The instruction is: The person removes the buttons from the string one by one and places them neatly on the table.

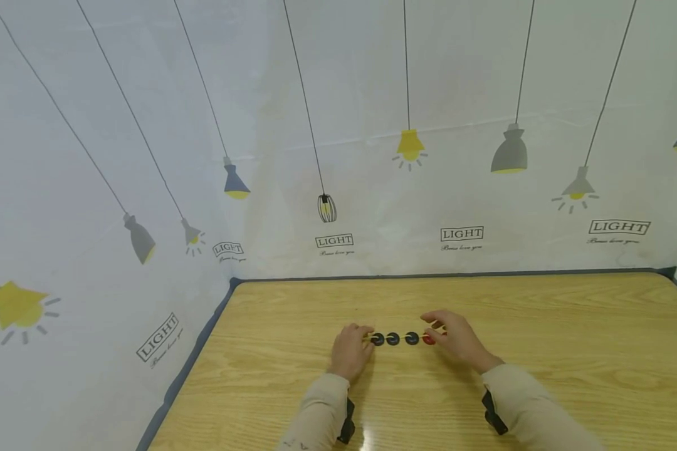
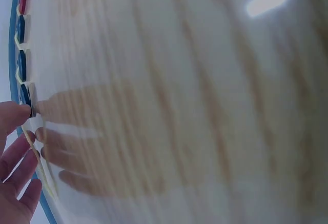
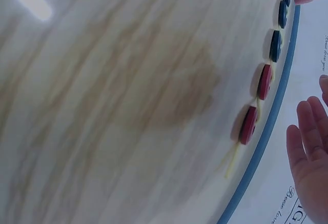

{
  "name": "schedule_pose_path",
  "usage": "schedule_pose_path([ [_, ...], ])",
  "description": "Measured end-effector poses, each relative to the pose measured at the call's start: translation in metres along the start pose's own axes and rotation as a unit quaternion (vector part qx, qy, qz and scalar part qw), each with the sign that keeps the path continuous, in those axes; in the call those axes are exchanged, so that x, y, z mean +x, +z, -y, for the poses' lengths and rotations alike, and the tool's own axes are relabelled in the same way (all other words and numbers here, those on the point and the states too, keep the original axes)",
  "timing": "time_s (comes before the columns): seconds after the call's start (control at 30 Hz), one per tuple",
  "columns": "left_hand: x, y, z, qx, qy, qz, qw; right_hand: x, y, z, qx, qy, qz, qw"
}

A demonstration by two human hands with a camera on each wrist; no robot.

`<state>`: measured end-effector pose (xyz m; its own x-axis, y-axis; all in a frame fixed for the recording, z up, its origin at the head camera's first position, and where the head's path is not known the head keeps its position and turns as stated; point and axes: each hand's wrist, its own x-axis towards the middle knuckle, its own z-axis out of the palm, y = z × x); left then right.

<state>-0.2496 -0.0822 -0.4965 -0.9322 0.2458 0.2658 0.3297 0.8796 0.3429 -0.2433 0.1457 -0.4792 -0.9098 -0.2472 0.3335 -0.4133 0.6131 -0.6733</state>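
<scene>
A row of round button-like discs is strung on a yellow string [image 3: 233, 161] and lies on the wooden table. Several are dark, among them a middle dark disc [image 1: 393, 339] and the leftmost dark disc [image 2: 25, 98]. Two are red: an end red disc [image 3: 248, 125] and a second red disc [image 3: 264, 82]. My left hand [image 1: 351, 351] is at the left end, a fingertip at the leftmost dark disc's edge, its other fingers loosely bent beside the string's loose tail. My right hand [image 1: 454, 337] hovers by the red end, fingers spread and apart from the discs.
The wooden table [image 1: 293, 300] has a dark blue edge [image 1: 372, 277] at the back and left. Behind it hangs a pale sheet [image 1: 372, 75] printed with lamps. Dark wrist mounts [image 1: 346, 421] are strapped at both sleeves.
</scene>
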Motion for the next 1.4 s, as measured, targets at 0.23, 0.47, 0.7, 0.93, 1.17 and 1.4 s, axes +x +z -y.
schedule_pose_path([
  [0.23,0.0,0.003,0.001,-0.013,-0.014,-0.009,0.9998,0.004,0.015,0.005,0.009,-0.001,-0.007,1.0],
  [0.47,0.0,0.003,0.0,-0.051,-0.023,-0.015,0.9983,0.008,0.027,0.012,0.021,-0.001,0.001,1.0],
  [0.7,0.001,0.004,-0.001,-0.091,-0.04,-0.012,0.9949,0.012,0.039,0.016,0.024,-0.002,0.008,1.0],
  [0.93,0.001,0.002,-0.001,-0.129,-0.025,-0.021,0.9912,0.016,0.051,0.022,0.016,0.025,0.018,0.999],
  [1.17,0.005,-0.001,-0.004,-0.163,0.004,-0.031,0.9862,0.02,0.06,0.021,-0.009,0.036,0.019,0.999],
  [1.4,0.008,0.001,-0.006,-0.176,0.02,-0.031,0.9837,0.023,0.066,0.026,-0.005,0.019,0.023,1.0],
])
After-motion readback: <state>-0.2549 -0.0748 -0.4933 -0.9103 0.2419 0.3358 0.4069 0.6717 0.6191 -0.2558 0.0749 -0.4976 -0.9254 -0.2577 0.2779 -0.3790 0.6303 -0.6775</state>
